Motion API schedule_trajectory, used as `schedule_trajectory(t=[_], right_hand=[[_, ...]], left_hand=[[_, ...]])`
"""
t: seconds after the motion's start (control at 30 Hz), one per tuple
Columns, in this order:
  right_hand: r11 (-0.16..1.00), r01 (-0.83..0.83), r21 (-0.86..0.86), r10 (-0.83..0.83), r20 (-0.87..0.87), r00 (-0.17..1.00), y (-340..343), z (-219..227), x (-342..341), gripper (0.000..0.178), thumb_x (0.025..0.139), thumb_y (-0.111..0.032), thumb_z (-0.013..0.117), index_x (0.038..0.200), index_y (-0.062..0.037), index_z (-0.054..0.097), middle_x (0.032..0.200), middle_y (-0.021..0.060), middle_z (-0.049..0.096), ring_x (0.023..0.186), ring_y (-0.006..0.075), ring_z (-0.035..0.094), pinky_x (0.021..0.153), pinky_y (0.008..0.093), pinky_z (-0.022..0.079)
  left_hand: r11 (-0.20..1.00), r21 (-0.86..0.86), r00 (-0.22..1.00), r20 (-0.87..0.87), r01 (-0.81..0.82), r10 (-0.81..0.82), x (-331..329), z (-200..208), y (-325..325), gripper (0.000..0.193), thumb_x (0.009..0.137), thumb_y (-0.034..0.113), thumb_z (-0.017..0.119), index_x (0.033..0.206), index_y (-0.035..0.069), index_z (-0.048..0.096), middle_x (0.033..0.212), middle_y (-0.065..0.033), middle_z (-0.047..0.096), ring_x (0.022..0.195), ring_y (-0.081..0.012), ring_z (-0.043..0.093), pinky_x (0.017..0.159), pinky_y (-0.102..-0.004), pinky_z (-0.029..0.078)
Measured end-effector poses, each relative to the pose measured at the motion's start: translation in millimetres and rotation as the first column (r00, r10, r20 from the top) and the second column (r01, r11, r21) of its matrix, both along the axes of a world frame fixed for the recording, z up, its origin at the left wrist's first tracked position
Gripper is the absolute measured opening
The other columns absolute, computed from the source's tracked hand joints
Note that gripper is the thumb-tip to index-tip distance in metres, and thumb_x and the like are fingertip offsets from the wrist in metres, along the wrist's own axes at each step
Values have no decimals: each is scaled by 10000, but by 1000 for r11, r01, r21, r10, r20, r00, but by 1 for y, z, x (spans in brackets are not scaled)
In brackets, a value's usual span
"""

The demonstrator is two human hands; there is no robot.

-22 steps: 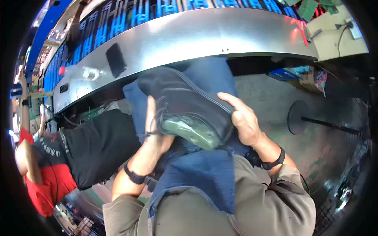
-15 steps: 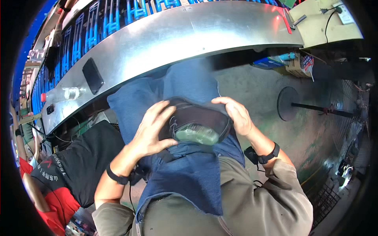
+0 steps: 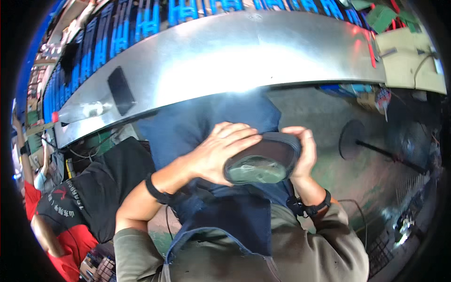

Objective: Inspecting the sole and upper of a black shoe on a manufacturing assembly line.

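I hold a dark shoe (image 3: 276,146) over my lap, its rounded end toward the right. In its opening sits a glossy pale-green block (image 3: 258,170) that looks like a shoe last. My left hand (image 3: 225,148) grips the shoe's left side, fingers laid across the top and the thumb side below. My right hand (image 3: 304,152) is curled round the right end, its fingers bent over the edge. Most of the shoe's underside is hidden. Beneath it a blue apron (image 3: 235,207) covers my lap.
Ahead curves a shiny metal bench (image 3: 253,56), with a dark phone (image 3: 120,89) and a clear bottle (image 3: 91,110) on its left. Blue conveyor rollers (image 3: 183,13) run behind it. A round-based stand (image 3: 351,140) is on the right, and a person in black and red (image 3: 89,202) on the left.
The shoe and both hands have shifted right. My left fingers now lie across the shoe's top, and my right hand wraps closer round its end. The view has also shifted slightly.
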State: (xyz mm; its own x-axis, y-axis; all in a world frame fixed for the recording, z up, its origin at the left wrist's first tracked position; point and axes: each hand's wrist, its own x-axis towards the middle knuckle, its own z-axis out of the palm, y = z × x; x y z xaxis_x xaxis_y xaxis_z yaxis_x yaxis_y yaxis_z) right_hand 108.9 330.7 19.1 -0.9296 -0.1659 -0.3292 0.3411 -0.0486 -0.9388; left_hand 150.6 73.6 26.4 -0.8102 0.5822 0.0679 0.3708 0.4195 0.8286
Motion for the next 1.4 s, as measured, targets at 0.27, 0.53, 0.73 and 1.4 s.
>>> schedule_trajectory(t=[0.27,0.53,0.73,1.4], right_hand=[[896,-380,-231,387,-15,922,-19,9,-166,582,1108,-493,377,1322,0,602,1046,111,709,702,138,637,579,249,458],[901,33,432,-11,-54,998,82,-54,-424,402,1067,-404,526,1277,-77,629,1084,27,717,845,112,668,711,276,504],[390,399,830,-68,-405,912,138,-118,-599,704,924,-439,645,1455,-1,499,1353,244,634,1249,394,609,1087,426,448],[658,429,-619,-63,523,850,58,-52,-225,254,997,-285,663,1181,-116,615,946,148,652,657,212,587,551,284,489]], left_hand=[[349,558,633,760,-753,148,-78,11,-41,748,820,352,801,1426,3,535,1270,-84,654,1179,-208,618,1024,-368,484],[146,27,129,646,-989,753,-230,9,-307,406,908,402,774,1140,79,692,955,-43,728,916,-174,697,853,-343,543],[58,-138,53,42,-989,998,-259,-95,-427,943,800,286,896,1497,-60,364,1339,-210,601,1201,-285,605,1063,-386,471],[821,-171,388,-920,-544,65,-360,321,-8,425,974,227,636,1360,52,608,1320,-194,649,1242,-368,594,1052,-411,467]])
